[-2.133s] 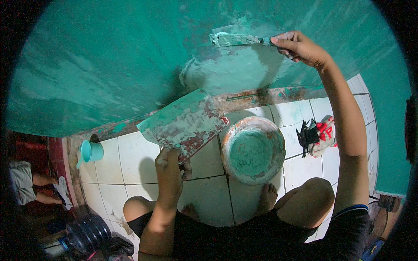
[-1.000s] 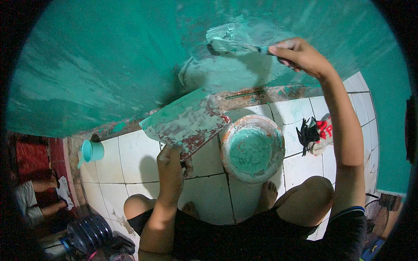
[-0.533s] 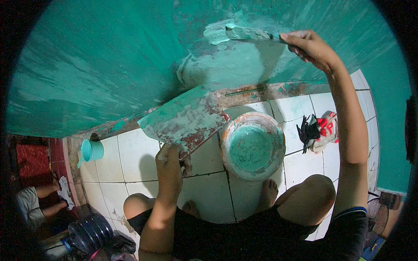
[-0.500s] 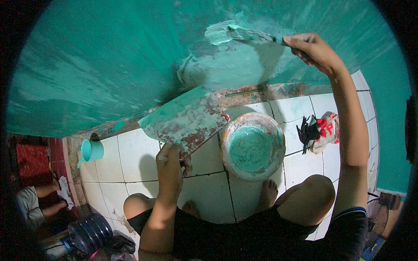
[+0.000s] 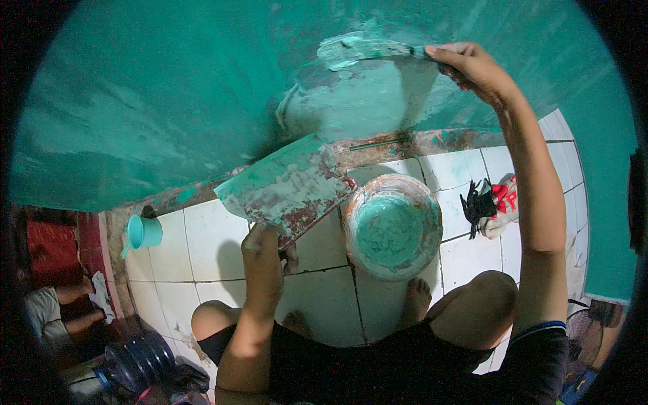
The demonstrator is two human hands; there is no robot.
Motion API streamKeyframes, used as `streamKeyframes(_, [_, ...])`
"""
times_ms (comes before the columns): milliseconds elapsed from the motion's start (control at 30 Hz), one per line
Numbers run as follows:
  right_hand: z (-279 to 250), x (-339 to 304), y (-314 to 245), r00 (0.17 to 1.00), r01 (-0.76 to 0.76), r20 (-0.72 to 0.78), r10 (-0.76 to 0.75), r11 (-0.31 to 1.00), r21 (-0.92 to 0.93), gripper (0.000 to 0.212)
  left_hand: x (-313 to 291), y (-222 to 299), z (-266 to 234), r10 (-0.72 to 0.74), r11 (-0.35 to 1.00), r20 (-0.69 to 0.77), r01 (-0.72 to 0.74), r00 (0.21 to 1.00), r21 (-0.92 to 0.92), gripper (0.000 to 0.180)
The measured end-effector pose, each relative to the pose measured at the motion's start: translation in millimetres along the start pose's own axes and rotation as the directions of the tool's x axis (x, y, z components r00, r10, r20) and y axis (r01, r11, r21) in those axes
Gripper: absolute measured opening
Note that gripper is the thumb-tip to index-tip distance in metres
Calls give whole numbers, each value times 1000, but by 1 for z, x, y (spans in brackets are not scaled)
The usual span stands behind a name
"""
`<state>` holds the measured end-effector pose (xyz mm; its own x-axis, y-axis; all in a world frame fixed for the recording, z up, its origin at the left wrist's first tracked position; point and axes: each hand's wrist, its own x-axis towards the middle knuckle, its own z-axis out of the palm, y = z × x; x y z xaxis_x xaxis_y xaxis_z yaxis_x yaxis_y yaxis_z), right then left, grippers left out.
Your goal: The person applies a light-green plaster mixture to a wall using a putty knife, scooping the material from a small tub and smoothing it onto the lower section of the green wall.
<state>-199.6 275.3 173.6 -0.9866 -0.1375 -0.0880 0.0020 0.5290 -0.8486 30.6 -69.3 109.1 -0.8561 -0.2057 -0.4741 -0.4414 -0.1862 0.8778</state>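
- The person squats on the white tiled floor (image 5: 202, 236), facing a teal wall (image 5: 169, 101)
- The right hand (image 5: 472, 67) is raised up at the far right, fingers clenched round the handle of a trowel (image 5: 364, 50)
- The trowel blade, smeared with pale teal plaster, lies flat against the wall, reaching left from the hand
- Just below the blade is a patch of wet plaster (image 5: 358, 101), lighter than the wall around it
- The left hand (image 5: 263, 246) is lower and nearer, gripping a flat board (image 5: 287, 185) from underneath; the board is tilted, streaked with teal and rusty red, its far edge close to the foot of the wall
- Just right of the board stands a round basin (image 5: 393, 226) on the tiles, holding teal plaster, with a bare foot (image 5: 415, 300) near its near rim
- A small teal cup (image 5: 143, 233) stands on the floor at the left, near the base of the wall
- A red, white and black bundle (image 5: 493, 202) lies on the tiles to the right of the basin, beside the raised arm
- At the far left another person's leg (image 5: 64, 307) shows, well apart from the work
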Motion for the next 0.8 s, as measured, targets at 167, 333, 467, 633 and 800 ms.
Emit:
streamKeyframes(167, [-19,-31,-17,998,-32,54,36,997,-70,29,1,0,1,27,1000,17,-27,999,-2,18])
streamKeyframes(333, [18,-18,-36,993,36,118,-26,996,-82,31,2,-1,0,48,999,46,-49,998,11,19])
streamKeyframes(467, [16,-6,-28,998,43,45,-43,999,-5,32,1,-3,2,40,999,29,-40,999,3,17])
streamKeyframes(633, [-8,-32,-21,999,-31,19,32,999,-17,34,1,-1,-2,28,1000,31,-28,999,3,15])
streamKeyframes(800, [16,-41,-27,995,-43,81,50,995,-86,32,3,-4,-3,43,999,21,-43,999,-12,14])
